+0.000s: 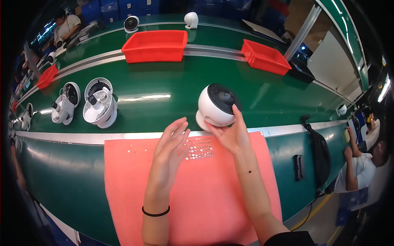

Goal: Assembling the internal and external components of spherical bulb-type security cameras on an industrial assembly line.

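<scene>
My right hand [232, 133] grips a round white security camera [217, 107] with a black front, its thumb and fingers around the lower right side. The camera is on its white base at the near edge of the green conveyor belt. My left hand [171, 141] holds nothing; its fingers are stretched out above a pink cloth [205, 197]. Rows of small metal screws [200, 148] lie on that cloth between my hands, with a few more left of my left hand.
Two opened white camera housings [99, 104] stand on the belt at left. Red bins [155, 57] sit along the far rail. A black strap-like bag [318, 147] and a small black object [298, 167] lie at right. Other people work at both sides.
</scene>
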{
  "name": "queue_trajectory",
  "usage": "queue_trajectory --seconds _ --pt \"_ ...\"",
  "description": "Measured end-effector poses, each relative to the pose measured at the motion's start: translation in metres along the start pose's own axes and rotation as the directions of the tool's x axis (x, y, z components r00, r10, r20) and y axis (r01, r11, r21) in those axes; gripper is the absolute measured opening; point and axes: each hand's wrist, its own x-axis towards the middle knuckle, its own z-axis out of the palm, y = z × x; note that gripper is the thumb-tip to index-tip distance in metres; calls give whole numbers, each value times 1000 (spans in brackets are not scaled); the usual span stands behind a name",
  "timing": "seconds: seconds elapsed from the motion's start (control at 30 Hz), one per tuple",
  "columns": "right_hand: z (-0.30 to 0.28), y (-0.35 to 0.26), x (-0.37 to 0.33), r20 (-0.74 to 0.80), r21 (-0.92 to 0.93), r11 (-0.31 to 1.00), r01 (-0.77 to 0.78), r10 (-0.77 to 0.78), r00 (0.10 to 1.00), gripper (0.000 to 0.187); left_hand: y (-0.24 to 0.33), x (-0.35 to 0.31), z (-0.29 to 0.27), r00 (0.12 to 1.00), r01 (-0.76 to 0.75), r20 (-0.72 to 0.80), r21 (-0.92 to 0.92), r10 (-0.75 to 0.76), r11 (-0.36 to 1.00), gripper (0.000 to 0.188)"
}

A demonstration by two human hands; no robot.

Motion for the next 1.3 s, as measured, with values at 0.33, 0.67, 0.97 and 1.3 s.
queue_trajectory --seconds 0.33,0.67,0.97,1.3 --pt "-20 8 37 -116 -125 983 131 -146 982 71 -12 8 -15 998 -4 45 685 -38 728 61" --pt "2 -7 21 -292 -294 946 135 -224 930 79 -103 -38 30 855 -518 490 801 -169 -300 88" --pt "-49 11 -31 -205 -501 692 520 -678 706 30 -5 8 -10 731 -263 453 877 -511 401 73" --pt "-24 41 -44 11 -864 387 321 -623 782 14 72 31 -161 882 -371 -457 -514 119 773 59"
